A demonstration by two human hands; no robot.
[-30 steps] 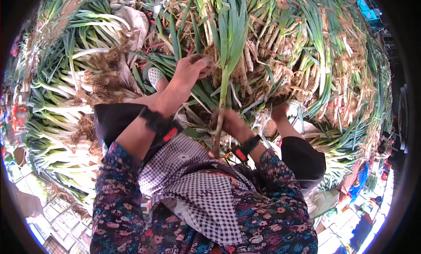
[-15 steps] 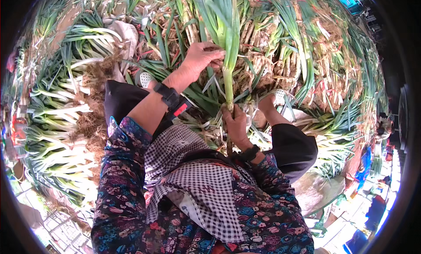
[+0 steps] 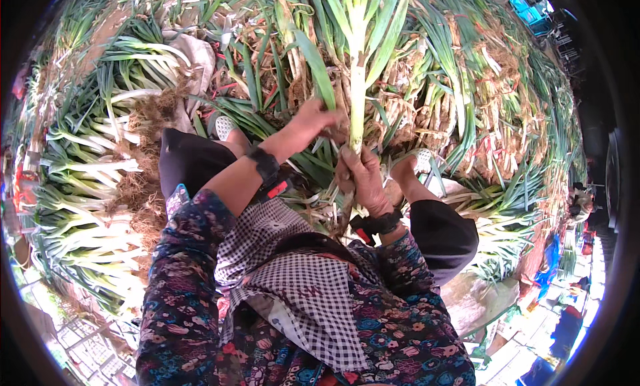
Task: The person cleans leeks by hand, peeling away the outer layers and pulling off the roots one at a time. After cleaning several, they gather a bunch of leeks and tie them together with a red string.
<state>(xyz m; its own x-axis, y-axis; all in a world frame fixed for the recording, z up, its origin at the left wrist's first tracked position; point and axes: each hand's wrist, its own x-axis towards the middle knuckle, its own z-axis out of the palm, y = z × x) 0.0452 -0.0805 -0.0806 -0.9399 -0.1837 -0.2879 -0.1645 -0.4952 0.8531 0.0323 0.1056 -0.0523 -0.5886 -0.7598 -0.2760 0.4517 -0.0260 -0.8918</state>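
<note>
A long leek (image 3: 358, 99) stands upright before me, its pale stalk below and green leaves fanning out above. My right hand (image 3: 363, 179) is closed round the stalk's lower end; brownish root or skin hangs beneath the fist. To the left of the stalk is my left hand (image 3: 312, 125), slightly blurred, with fingers closed at the lower end of a loose green leaf (image 3: 316, 67). That leaf stands apart from the stalk and leans up to the left. Strips of brownish skin show between the two hands, partly hidden by the fingers.
Trimmed leeks (image 3: 87, 213) lie in a row on my left, roots inward. More pale leeks (image 3: 503, 219) lie to the right. Untrimmed leek bundles (image 3: 440, 93) cover the ground ahead. A whitish sack (image 3: 195, 56) is at far left, and a blue crate (image 3: 527, 9) at far right.
My left hand has moved down and slightly right, drawing a leaf away from the leek. The stalk now shows paler and cleaner. My right hand has turned slightly, still gripping its base.
</note>
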